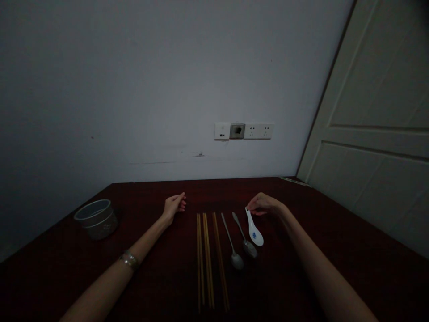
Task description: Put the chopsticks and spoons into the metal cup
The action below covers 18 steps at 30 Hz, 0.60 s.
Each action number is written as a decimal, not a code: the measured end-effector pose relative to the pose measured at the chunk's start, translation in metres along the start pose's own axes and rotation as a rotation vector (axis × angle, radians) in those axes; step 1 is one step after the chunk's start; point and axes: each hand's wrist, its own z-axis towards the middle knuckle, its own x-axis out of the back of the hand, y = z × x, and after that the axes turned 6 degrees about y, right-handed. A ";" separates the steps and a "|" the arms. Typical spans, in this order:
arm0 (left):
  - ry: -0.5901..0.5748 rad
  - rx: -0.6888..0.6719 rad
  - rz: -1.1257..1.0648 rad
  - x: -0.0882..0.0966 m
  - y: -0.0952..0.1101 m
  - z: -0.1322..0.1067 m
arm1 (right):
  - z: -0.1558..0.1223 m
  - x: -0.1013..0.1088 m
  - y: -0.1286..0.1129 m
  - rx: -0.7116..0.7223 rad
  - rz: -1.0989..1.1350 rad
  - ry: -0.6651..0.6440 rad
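On a dark red table (335,250), my right hand (264,205) pinches the handle end of a white ceramic spoon (254,230) with a blue mark in its bowl; the spoon lies on the table. Two metal spoons (234,243) (246,237) lie just left of it. Further left, several wooden chopsticks (208,259) lie side by side, pointing away from me. My left hand (174,205) rests on the table left of the chopsticks, fingers loosely curled, holding nothing. A bracelet sits on my left wrist.
A round metal pot (97,218) stands near the table's left edge. The table butts against a white wall with a row of power sockets (244,131). A pale door (378,129) stands at the right.
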 end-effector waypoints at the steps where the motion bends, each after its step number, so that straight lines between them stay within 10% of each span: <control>1: 0.002 0.001 0.002 0.000 0.000 0.000 | 0.000 0.000 0.000 -0.002 -0.002 -0.001; 18: 0.025 -0.014 -0.067 0.001 -0.003 -0.001 | 0.005 -0.002 0.000 0.011 -0.056 -0.027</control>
